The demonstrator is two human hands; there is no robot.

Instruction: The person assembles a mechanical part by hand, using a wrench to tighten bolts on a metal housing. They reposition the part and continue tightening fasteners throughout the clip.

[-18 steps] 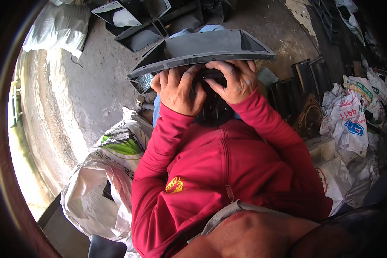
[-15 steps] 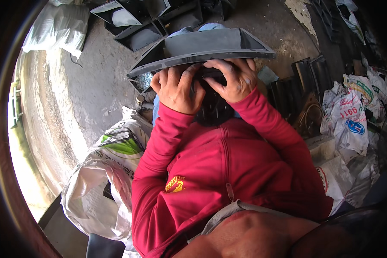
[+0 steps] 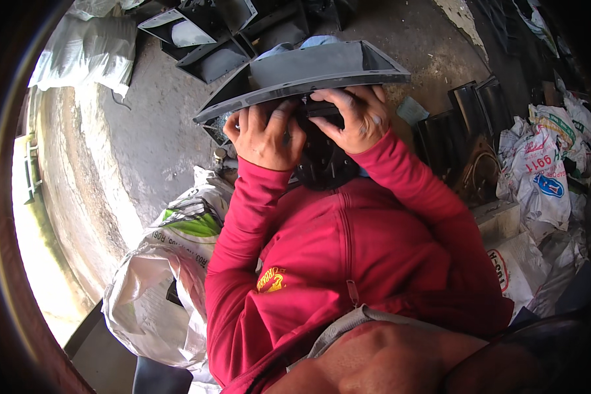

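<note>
A dark grey, trough-shaped part [image 3: 322,62] with a slightly curved, flanged rim lies crosswise in front of me. At its near edge, left of the middle, my left hand [image 3: 266,136] is closed with bent fingers, their tips partly hidden under the rim. My right hand [image 3: 358,119] grips the same edge farther right, thumb and forefinger curled toward the middle. Between the hands, in shadow, is a tiny fitting at the rim that I cannot make out. Below them a black piece with slots [image 3: 322,161] rests at my lap.
Several similar black parts [image 3: 210,56] are piled on the floor ahead, and more black panels [image 3: 466,111] stand at the right. A small container of shiny metal bits [image 3: 218,125] sits left of the hands. White sacks [image 3: 157,289] flank me, with others [image 3: 538,164] at the right.
The trough-shaped part's right end has shifted slightly left. Both hands stay at its near edge, with the left hand a little farther left. The whole view has turned slightly.
</note>
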